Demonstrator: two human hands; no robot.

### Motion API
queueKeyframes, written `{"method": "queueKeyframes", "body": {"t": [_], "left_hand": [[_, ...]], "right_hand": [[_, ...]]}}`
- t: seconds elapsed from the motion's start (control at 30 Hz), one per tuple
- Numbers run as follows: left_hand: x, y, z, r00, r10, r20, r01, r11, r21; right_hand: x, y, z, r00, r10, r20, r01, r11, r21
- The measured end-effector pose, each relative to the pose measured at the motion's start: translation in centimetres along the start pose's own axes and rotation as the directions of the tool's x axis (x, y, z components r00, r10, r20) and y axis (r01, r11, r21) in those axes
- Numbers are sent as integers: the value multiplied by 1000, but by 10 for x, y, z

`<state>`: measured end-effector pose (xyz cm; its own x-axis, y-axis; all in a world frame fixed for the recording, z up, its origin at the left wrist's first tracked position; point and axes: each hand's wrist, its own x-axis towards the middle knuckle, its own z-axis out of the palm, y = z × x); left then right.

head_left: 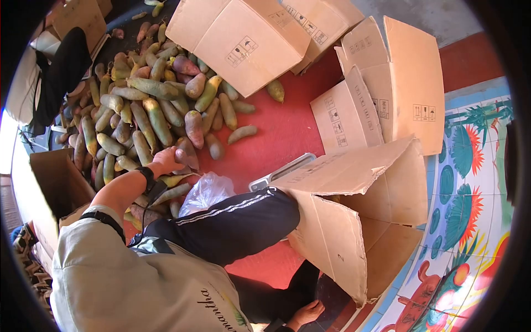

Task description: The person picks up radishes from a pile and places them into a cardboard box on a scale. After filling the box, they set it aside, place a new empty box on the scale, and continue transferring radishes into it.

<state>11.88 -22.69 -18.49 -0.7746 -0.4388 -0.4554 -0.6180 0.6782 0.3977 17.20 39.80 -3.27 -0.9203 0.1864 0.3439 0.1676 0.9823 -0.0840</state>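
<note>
A big pile of long green and purplish fruits [141, 105] lies on the red floor. My left hand [166, 161], with a black band on its wrist, reaches to the near edge of the pile and closes around a purplish fruit [187, 154]. My right hand [306, 313] is low at the bottom of the view, resting on the dark floor with its fingers apart and nothing in it, next to an open cardboard box [354, 221]. My leg in black trousers with white stripes [238, 221] stretches between the two hands.
Several cardboard boxes [243, 41] lie around the pile, and another open box [55, 188] is at the left. A clear plastic bag [206, 191] and a grey scale [279, 172] sit by my knee. Another person in dark clothing [61, 72] is at the top left. Painted tiles [470, 182] run along the right.
</note>
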Motion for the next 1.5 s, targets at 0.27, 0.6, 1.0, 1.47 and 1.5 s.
{"method": "queueKeyframes", "body": {"t": [0.27,0.6,1.0,1.47,1.5], "left_hand": [[15,-8,-47,912,-312,-266,117,820,-560],[60,-54,-60,599,-528,-602,70,784,-617],[6,6,-8,813,268,-517,-266,961,80],[-27,-4,-10,905,269,-330,-119,904,411],[-24,-2,-13,904,271,-331,-120,904,411]], "right_hand": [[6,-32,-22,999,47,-15,-47,999,-6],[0,-22,-19,996,-15,-89,17,1000,19],[-7,2,-1,998,-32,-56,33,999,30],[2,-19,-15,994,-26,-104,25,1000,-3],[2,-20,-16,994,-24,-105,24,1000,-3]]}}
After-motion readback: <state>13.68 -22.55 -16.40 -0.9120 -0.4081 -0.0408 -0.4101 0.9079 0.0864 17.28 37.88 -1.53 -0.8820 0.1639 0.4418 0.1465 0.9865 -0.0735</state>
